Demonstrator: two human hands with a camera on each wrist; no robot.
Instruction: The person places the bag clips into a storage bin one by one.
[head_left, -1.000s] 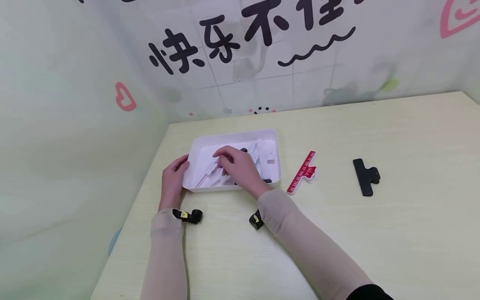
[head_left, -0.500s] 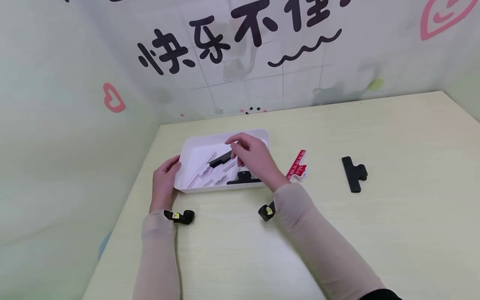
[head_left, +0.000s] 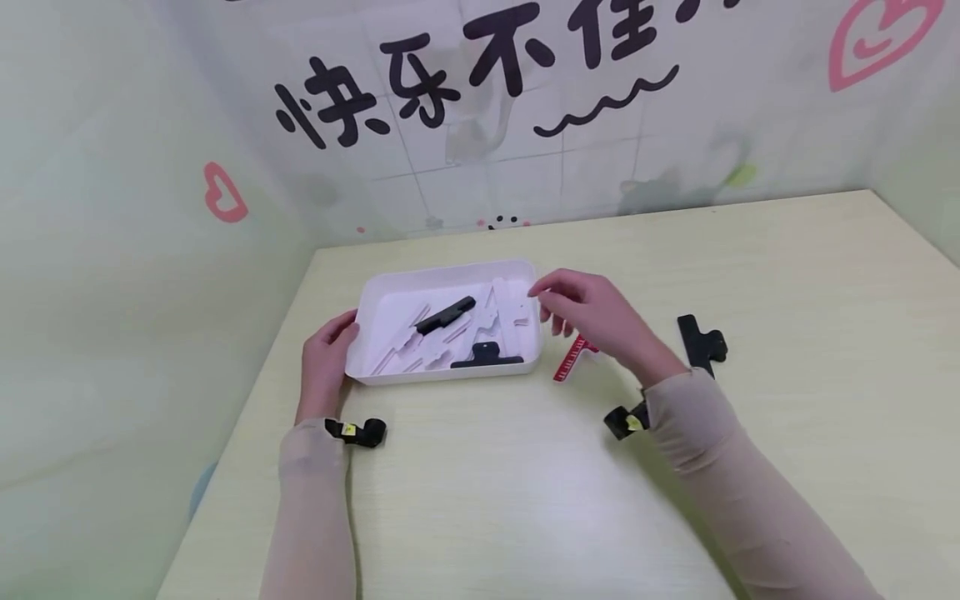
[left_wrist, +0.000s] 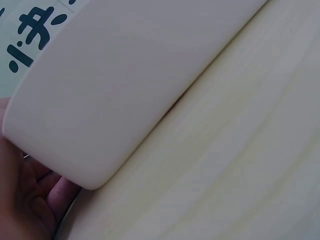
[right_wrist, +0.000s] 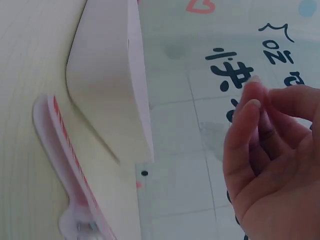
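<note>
A white plastic tray [head_left: 442,377] stands at the back left of the table, holding several white bag clips [head_left: 519,312] and two black clips, one slanted [head_left: 446,317] and one near the front wall [head_left: 486,357]. My left hand [head_left: 324,367] grips the tray's left end; in the left wrist view its fingers curl at the tray corner [left_wrist: 95,165]. Just off the tray's right end, my right hand [head_left: 600,315] is raised with loosely bent fingers and nothing between them. Beneath it lies a red-and-white ruler-edged clip [head_left: 573,360], partly hidden by the hand.
Farther right on the table lies another black clip [head_left: 701,342], its lower end covered by the right wrist. A patterned wall covering [head_left: 480,150] with black lettering rises behind the pale wooden table [head_left: 487,500]. Another wall [head_left: 112,292] borders the left side.
My right hand has lifted out of the tray and moved right, past its right end and over the red clip. The black clips in the tray now show fully. My left hand stays on the tray.
</note>
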